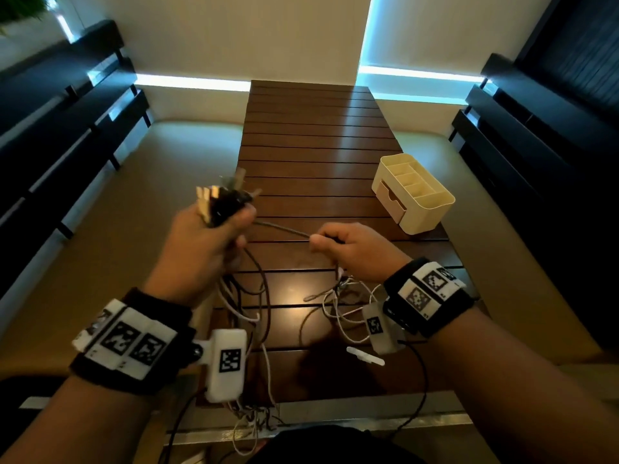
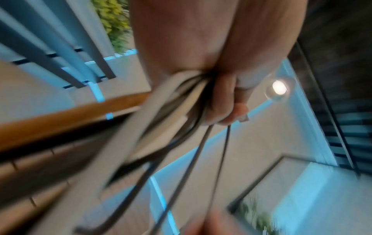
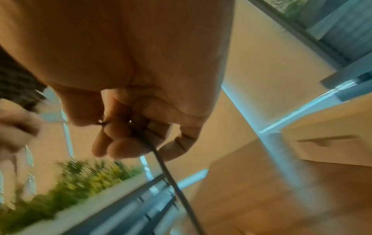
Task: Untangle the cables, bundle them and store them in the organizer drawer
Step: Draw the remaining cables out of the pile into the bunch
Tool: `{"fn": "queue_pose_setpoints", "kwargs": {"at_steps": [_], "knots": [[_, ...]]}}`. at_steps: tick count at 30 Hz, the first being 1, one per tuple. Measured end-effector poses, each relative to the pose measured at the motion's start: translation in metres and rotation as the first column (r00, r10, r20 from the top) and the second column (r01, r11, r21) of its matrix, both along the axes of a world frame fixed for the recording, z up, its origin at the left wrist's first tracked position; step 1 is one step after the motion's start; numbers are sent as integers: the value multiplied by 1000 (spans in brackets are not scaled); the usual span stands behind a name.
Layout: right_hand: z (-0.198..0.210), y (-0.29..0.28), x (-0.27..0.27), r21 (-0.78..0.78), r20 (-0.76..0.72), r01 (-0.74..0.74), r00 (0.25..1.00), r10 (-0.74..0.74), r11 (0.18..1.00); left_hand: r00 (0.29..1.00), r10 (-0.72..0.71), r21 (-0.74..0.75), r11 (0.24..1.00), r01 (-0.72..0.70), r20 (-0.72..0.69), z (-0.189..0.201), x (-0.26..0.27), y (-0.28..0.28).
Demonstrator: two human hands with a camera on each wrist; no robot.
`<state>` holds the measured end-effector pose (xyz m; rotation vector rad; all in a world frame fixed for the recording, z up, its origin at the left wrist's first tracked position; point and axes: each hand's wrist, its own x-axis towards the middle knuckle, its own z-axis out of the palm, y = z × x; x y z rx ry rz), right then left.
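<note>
My left hand is raised over the left edge of the slatted wooden table and grips a bunch of cables, white and dark, whose plug ends stick up above the fist. The left wrist view shows those cables fanning out below the curled fingers. A thin dark cable runs taut from that fist to my right hand, which pinches it; the dark cable leaves the curled fingers in the right wrist view. More tangled cables lie on the table below my hands.
A cream organizer with open top compartments and a small front drawer, pushed in, stands at the table's right edge. A small white clip lies near my right wrist. Dark benches flank the table on both sides.
</note>
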<state>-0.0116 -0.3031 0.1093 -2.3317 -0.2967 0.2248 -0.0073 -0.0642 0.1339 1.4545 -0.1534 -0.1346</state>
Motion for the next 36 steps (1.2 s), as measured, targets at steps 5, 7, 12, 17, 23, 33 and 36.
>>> {"fn": "queue_pose_setpoints", "kwargs": {"at_steps": [5, 7, 12, 17, 23, 33, 36], "knots": [[-29, -14, -1, 139, -53, 186, 982, -181, 973, 1000, -27, 275, 961, 25, 6, 4, 7, 22], [-18, -11, 1, 208, 5, 191, 980, -197, 959, 998, -37, 504, 863, 3, 58, -1, 9, 18], [1, 1, 7, 43, 120, -1, 993, -5, 999, 967, 62, 471, 865, -175, 246, 4, 7, -2], [9, 15, 6, 104, 273, -60, 962, 30, 993, 959, -208, 551, 832, 71, 191, 2, -5, -32], [-7, 1, 4, 70, 40, -26, 999, 24, 997, 993, -65, 306, 952, 31, 99, 0, -1, -21], [-34, -12, 22, 127, 280, 218, 928, -246, 968, 997, -37, 445, 896, 5, 64, -6, 3, 3], [-22, -9, 28, 161, 406, 170, 886, -222, 972, 969, 122, 421, 884, -204, 213, -9, 4, 1]]}}
